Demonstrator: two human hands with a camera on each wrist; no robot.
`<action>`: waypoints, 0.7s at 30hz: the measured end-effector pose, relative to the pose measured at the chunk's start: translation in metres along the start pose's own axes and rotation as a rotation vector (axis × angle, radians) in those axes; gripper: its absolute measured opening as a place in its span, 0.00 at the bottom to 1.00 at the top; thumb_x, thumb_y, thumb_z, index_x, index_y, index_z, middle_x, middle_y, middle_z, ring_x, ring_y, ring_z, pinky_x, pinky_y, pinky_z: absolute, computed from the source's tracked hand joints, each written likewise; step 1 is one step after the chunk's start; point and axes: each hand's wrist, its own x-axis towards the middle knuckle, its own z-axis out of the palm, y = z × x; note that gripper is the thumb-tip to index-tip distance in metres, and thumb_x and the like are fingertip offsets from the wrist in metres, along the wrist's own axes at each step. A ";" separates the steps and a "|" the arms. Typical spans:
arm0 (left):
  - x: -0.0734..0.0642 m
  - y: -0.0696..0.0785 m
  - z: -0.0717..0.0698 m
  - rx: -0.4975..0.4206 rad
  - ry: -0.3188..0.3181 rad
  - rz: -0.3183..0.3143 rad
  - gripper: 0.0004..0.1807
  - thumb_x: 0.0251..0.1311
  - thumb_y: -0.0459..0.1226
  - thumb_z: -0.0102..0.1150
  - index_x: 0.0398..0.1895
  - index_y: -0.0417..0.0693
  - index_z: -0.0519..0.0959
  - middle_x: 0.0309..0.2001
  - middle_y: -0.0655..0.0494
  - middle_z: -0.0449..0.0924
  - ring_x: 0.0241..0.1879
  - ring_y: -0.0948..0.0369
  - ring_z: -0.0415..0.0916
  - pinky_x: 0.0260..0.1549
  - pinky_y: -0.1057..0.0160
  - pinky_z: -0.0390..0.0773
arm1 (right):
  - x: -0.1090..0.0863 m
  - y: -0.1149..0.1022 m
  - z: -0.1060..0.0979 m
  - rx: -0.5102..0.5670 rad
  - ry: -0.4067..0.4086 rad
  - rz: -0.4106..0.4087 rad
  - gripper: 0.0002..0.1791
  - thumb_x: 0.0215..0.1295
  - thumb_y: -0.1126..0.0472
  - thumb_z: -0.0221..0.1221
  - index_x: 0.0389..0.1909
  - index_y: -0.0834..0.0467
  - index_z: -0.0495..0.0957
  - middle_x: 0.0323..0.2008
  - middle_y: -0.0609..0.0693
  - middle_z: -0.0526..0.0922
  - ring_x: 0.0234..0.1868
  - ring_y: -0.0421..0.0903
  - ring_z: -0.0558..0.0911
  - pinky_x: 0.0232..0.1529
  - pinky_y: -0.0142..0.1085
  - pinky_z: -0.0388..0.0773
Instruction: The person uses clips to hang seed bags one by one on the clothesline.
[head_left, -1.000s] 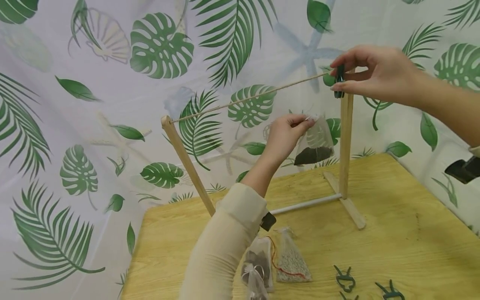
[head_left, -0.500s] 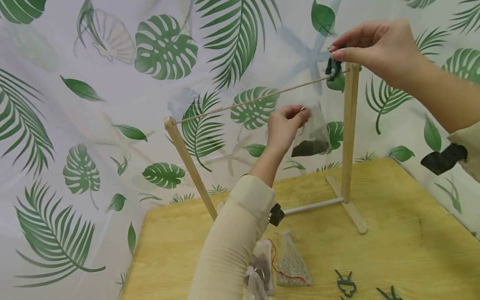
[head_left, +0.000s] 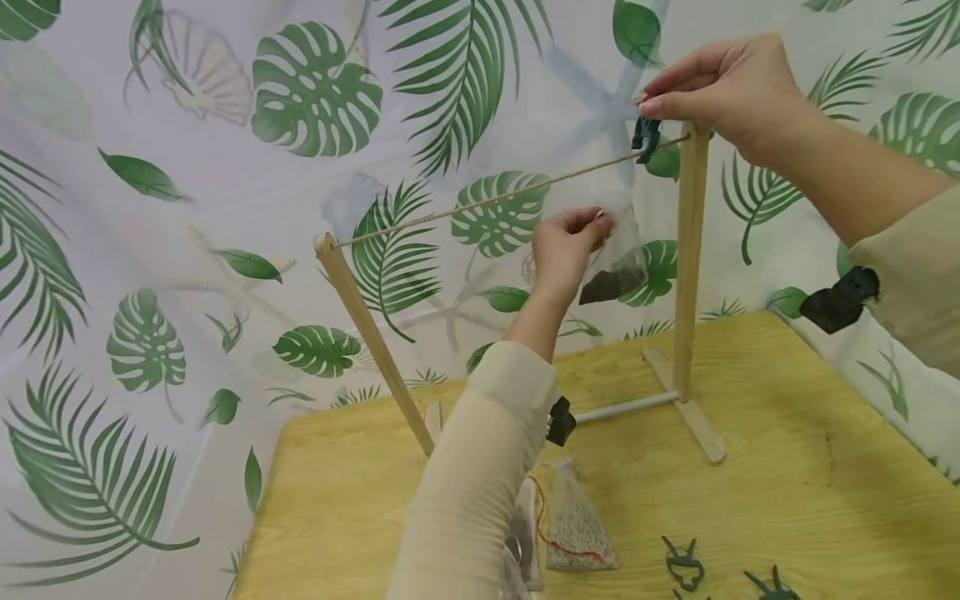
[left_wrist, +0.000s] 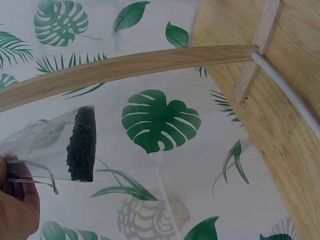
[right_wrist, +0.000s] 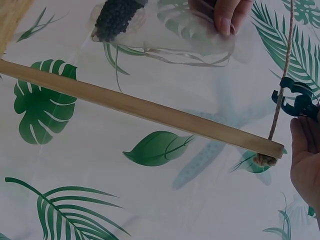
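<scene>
A sheer drawstring bag [head_left: 617, 250] with dark granules at its bottom hangs from my left hand [head_left: 564, 250], which pinches its top below the rope. In the left wrist view the granules [left_wrist: 82, 145] look black and beady, and a pale ribbon [left_wrist: 37, 167] trails beside the fingers. Up near the right post, my right hand [head_left: 738, 100] pinches the handles of a dark green clip [head_left: 645, 140]. Its jaws are at the twine rope [head_left: 525, 192]; the right wrist view has the clip [right_wrist: 297, 97] spread with the rope passing at its mouth.
Wooden posts [head_left: 690, 267] and a white bar [head_left: 626, 407] form the rack on the yellow wood-grain table [head_left: 795, 400]. Near the front lie a bag of pale grains [head_left: 577, 521] with red cord, another dark-filled bag [head_left: 525, 542] partly behind my sleeve, and several loose clips [head_left: 684, 567].
My right hand has risen from beside the post to above the rope, bringing the clip onto the rope line. My left hand has lifted the bag slightly.
</scene>
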 end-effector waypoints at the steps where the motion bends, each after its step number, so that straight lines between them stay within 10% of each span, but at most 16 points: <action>1: 0.001 0.000 0.002 -0.004 0.006 0.003 0.10 0.58 0.35 0.63 0.42 0.41 0.83 0.37 0.53 0.84 0.32 0.65 0.81 0.34 0.72 0.79 | 0.000 0.000 0.001 -0.028 -0.007 -0.006 0.11 0.54 0.60 0.68 0.38 0.59 0.85 0.29 0.37 0.85 0.39 0.38 0.79 0.42 0.22 0.72; 21: 0.002 0.021 0.021 -0.115 0.036 0.112 0.08 0.62 0.31 0.59 0.40 0.35 0.83 0.35 0.45 0.83 0.32 0.64 0.81 0.35 0.73 0.79 | -0.007 0.013 0.015 -0.031 -0.083 -0.046 0.04 0.55 0.66 0.67 0.32 0.58 0.86 0.25 0.36 0.85 0.31 0.32 0.84 0.39 0.20 0.71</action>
